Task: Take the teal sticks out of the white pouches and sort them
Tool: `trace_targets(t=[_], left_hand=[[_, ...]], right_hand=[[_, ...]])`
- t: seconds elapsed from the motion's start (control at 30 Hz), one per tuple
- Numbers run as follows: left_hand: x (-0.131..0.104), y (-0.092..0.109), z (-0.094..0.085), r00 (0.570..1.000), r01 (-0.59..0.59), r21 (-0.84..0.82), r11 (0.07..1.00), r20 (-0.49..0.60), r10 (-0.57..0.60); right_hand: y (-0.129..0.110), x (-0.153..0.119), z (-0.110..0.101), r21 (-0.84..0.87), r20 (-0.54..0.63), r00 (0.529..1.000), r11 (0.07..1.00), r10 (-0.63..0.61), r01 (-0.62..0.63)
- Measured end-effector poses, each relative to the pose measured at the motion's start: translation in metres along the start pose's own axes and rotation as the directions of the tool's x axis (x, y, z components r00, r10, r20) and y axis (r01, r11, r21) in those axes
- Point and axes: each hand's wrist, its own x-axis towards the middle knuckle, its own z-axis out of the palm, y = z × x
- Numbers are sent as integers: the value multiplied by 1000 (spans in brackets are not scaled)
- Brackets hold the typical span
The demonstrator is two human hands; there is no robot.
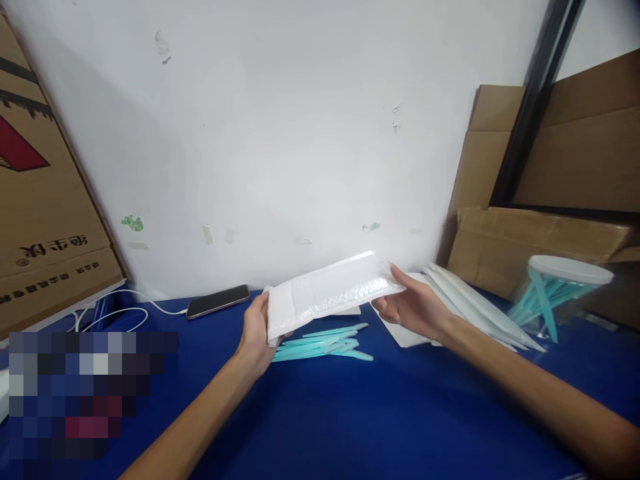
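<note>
Blue counter below; white packet between left hand and right hand
Fingers of both grip its ends, long axis tilting up toward the right; teal sticks lie below, nearer the left fingers.

The packet is white with a glossy, bubbly pattern along one side. Plain turquoise sticks show against the deep blue bench; more turquoise fills the clear tub under its white lid. The envelopes are white, the phone black-faced with a pale gold edge, its cable white. The wall is white with green flecks. The left box is brown, with black lettering, dark bands and a red shape.
</note>
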Motion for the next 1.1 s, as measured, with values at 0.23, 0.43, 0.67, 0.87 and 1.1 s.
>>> trace_targets(t=[0.23,0.43,0.67,0.87,1.1], left_hand=[[6,-10,-1,992,52,118,992,-117,-38],[3,-8,3,987,144,-17,989,-66,-145],[4,-10,3,983,165,-45,985,-68,-168],[-5,-11,11,984,174,18,985,-29,-173],[-17,-20,17,963,240,14,971,123,-240]], right_hand=[[0,-3,-1,17,43,996,997,-78,78],[4,-1,6,-109,103,989,987,-108,119],[10,-5,8,-144,148,981,978,-129,150],[-7,-9,15,-244,159,966,940,-205,239],[-17,-16,25,-496,70,954,819,-292,287]])
